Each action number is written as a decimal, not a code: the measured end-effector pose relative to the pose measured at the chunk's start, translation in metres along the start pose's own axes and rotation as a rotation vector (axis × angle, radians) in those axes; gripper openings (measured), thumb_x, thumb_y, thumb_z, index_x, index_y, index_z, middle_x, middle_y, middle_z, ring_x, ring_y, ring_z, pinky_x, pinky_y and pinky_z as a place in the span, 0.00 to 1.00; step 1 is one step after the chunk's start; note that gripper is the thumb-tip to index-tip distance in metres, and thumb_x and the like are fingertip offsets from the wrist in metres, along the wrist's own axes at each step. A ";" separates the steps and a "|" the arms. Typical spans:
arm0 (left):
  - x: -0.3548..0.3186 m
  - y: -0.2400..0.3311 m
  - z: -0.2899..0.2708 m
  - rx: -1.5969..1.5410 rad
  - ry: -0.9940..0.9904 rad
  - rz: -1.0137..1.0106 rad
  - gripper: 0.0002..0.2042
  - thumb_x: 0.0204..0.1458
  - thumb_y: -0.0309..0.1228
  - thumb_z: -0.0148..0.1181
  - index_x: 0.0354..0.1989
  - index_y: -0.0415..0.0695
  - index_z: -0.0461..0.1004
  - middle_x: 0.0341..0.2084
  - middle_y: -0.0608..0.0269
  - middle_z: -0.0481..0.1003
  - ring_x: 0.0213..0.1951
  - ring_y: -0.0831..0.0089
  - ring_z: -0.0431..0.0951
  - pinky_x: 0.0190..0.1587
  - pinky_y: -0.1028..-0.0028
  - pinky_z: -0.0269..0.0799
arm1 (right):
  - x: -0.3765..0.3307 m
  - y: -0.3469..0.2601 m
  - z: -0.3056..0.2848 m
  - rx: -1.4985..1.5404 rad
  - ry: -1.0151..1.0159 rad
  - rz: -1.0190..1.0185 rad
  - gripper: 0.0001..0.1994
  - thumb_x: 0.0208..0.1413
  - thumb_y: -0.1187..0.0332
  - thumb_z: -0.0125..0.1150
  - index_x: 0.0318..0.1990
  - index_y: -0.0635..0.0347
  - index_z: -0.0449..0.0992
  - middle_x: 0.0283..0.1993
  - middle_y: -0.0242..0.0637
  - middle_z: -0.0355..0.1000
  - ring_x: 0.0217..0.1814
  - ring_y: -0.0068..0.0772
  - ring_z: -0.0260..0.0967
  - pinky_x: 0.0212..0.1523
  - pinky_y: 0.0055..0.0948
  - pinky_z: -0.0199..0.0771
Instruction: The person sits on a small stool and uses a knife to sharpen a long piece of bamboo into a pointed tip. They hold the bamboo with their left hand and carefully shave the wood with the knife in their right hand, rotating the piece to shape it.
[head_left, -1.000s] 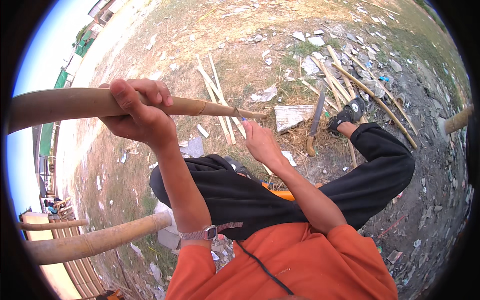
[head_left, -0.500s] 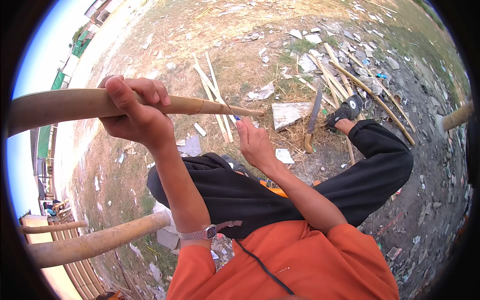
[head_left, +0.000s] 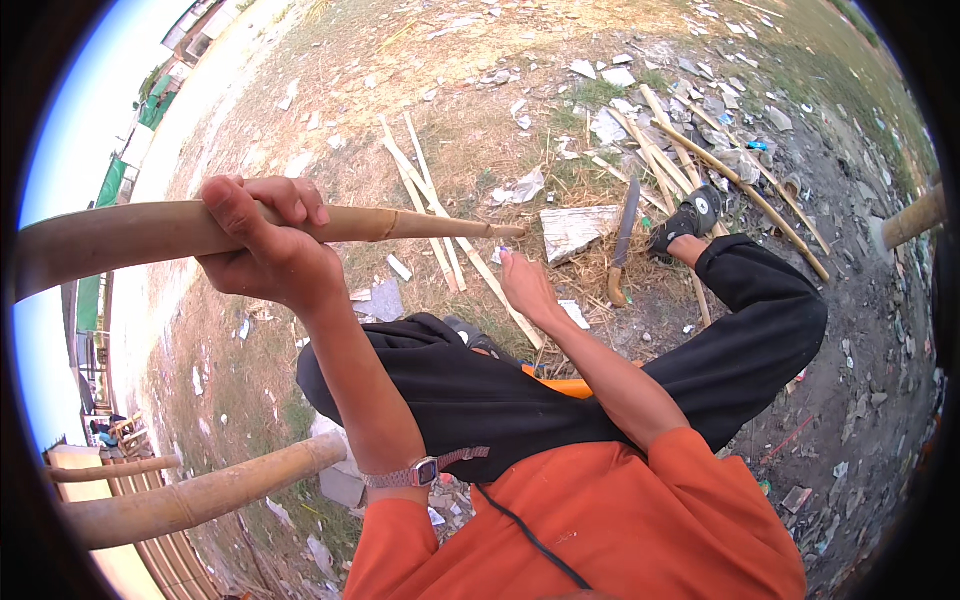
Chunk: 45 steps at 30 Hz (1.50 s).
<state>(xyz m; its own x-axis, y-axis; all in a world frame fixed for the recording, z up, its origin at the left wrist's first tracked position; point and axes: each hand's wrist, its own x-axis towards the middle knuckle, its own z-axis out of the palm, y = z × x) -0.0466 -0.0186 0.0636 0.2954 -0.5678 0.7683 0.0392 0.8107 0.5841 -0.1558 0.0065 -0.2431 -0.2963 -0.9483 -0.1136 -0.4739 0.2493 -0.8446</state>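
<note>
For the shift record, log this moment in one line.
left hand: grips bamboo piece | right hand: holds small tool, mostly hidden, near bamboo tip | large knife: lying unheld

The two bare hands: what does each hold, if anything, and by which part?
The left hand grips the long tan bamboo piece partway along its length. The right hand holds a small bluish object; which part, I cannot tell.

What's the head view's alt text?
A person's left hand grips a bamboo piece; the right hand pinches a small, mostly hidden object near the bamboo's far end. A wood-handled knife lies beside the right shoe.
</note>
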 end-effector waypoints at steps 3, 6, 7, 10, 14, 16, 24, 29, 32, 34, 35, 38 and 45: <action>-0.005 -0.005 -0.012 0.007 -0.003 -0.019 0.17 0.56 0.43 0.55 0.29 0.43 0.59 0.08 0.69 0.58 0.10 0.80 0.59 0.13 0.79 0.54 | -0.020 -0.028 -0.010 0.086 -0.025 -0.080 0.22 0.64 0.55 0.35 0.37 0.68 0.68 0.26 0.63 0.68 0.32 0.69 0.66 0.36 0.58 0.61; -0.005 -0.005 -0.003 -0.009 0.006 -0.014 0.17 0.56 0.43 0.55 0.29 0.43 0.59 0.08 0.69 0.59 0.10 0.80 0.59 0.13 0.79 0.55 | -0.006 -0.004 0.004 0.000 0.001 0.005 0.23 0.64 0.55 0.34 0.38 0.67 0.69 0.29 0.62 0.70 0.34 0.66 0.68 0.38 0.55 0.65; -0.003 -0.008 -0.006 0.012 0.026 -0.006 0.17 0.56 0.43 0.55 0.29 0.43 0.59 0.08 0.69 0.59 0.10 0.80 0.59 0.13 0.79 0.55 | -0.003 0.009 0.006 -0.094 -0.008 0.073 0.22 0.64 0.55 0.34 0.39 0.66 0.70 0.31 0.62 0.71 0.36 0.65 0.69 0.39 0.54 0.66; 0.010 -0.005 -0.010 0.012 0.082 0.056 0.19 0.55 0.45 0.57 0.27 0.43 0.60 0.07 0.68 0.59 0.09 0.81 0.59 0.11 0.80 0.55 | 0.021 0.053 0.012 -0.210 -0.132 0.105 0.25 0.63 0.52 0.34 0.39 0.67 0.72 0.35 0.63 0.72 0.41 0.63 0.70 0.42 0.51 0.67; 0.018 0.009 -0.024 0.047 0.209 0.152 0.21 0.54 0.49 0.55 0.31 0.43 0.60 0.07 0.67 0.60 0.09 0.80 0.61 0.11 0.80 0.57 | -0.002 0.013 -0.005 0.129 -0.035 0.147 0.28 0.59 0.45 0.41 0.34 0.67 0.73 0.31 0.57 0.72 0.35 0.53 0.70 0.38 0.43 0.68; 0.018 0.006 -0.033 0.011 0.128 0.234 0.21 0.55 0.51 0.53 0.33 0.43 0.60 0.08 0.66 0.62 0.11 0.77 0.65 0.13 0.77 0.62 | -0.013 -0.039 -0.030 0.361 -0.074 0.117 0.30 0.57 0.41 0.44 0.33 0.66 0.73 0.28 0.53 0.72 0.27 0.44 0.70 0.32 0.36 0.69; -0.014 -0.054 0.001 -0.002 -0.567 0.134 0.15 0.55 0.41 0.56 0.35 0.40 0.69 0.33 0.55 0.76 0.46 0.58 0.74 0.52 0.60 0.66 | 0.007 -0.140 -0.065 1.487 -0.390 0.337 0.43 0.51 0.30 0.42 0.50 0.70 0.61 0.35 0.50 0.73 0.10 0.10 0.43 0.10 0.12 0.45; -0.014 -0.032 0.008 0.204 -0.937 0.250 0.12 0.41 0.39 0.67 0.30 0.45 0.76 0.36 0.62 0.76 0.50 0.58 0.70 0.51 0.61 0.64 | 0.045 -0.127 -0.068 1.798 -0.425 0.311 0.29 0.54 0.37 0.48 0.36 0.59 0.66 0.29 0.39 0.70 0.11 0.13 0.42 0.11 0.16 0.45; -0.011 -0.014 0.006 0.332 -0.979 0.285 0.17 0.37 0.45 0.68 0.31 0.45 0.77 0.36 0.61 0.76 0.48 0.60 0.71 0.48 0.62 0.66 | 0.060 -0.120 -0.074 1.726 -0.304 0.325 0.21 0.55 0.48 0.56 0.30 0.58 0.65 0.26 0.36 0.68 0.12 0.13 0.43 0.12 0.17 0.46; -0.009 -0.001 0.005 0.204 -0.866 0.318 0.20 0.35 0.48 0.68 0.33 0.46 0.78 0.33 0.61 0.76 0.44 0.61 0.72 0.44 0.64 0.68 | 0.071 -0.111 -0.079 1.733 -0.104 0.357 0.16 0.55 0.55 0.58 0.29 0.58 0.64 0.24 0.36 0.68 0.13 0.15 0.45 0.12 0.18 0.46; -0.007 0.008 0.002 0.209 -0.804 0.369 0.21 0.35 0.47 0.68 0.33 0.45 0.78 0.30 0.60 0.77 0.38 0.62 0.74 0.41 0.66 0.69 | 0.074 -0.106 -0.081 1.714 -0.035 0.397 0.17 0.55 0.54 0.57 0.28 0.58 0.64 0.24 0.36 0.68 0.13 0.16 0.45 0.13 0.18 0.46; -0.008 0.017 -0.009 0.340 -0.767 0.355 0.23 0.32 0.41 0.72 0.36 0.42 0.75 0.25 0.61 0.77 0.29 0.68 0.76 0.34 0.72 0.71 | 0.076 -0.093 -0.093 1.504 -0.055 0.403 0.19 0.57 0.51 0.54 0.28 0.57 0.63 0.24 0.36 0.68 0.13 0.17 0.47 0.13 0.20 0.47; -0.027 0.013 -0.034 0.423 -0.361 0.393 0.26 0.48 0.51 0.58 0.43 0.41 0.62 0.21 0.54 0.77 0.21 0.70 0.77 0.23 0.79 0.68 | -0.006 -0.117 -0.147 0.780 0.076 -0.035 0.18 0.64 0.53 0.40 0.39 0.61 0.65 0.19 0.34 0.63 0.17 0.22 0.56 0.19 0.27 0.55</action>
<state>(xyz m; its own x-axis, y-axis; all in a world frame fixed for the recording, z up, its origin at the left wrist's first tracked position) -0.0214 0.0117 0.0415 -0.1285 -0.3142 0.9406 -0.4039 0.8828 0.2397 -0.2209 0.0115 -0.0662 -0.3613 -0.9300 -0.0676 0.2269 -0.0173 -0.9738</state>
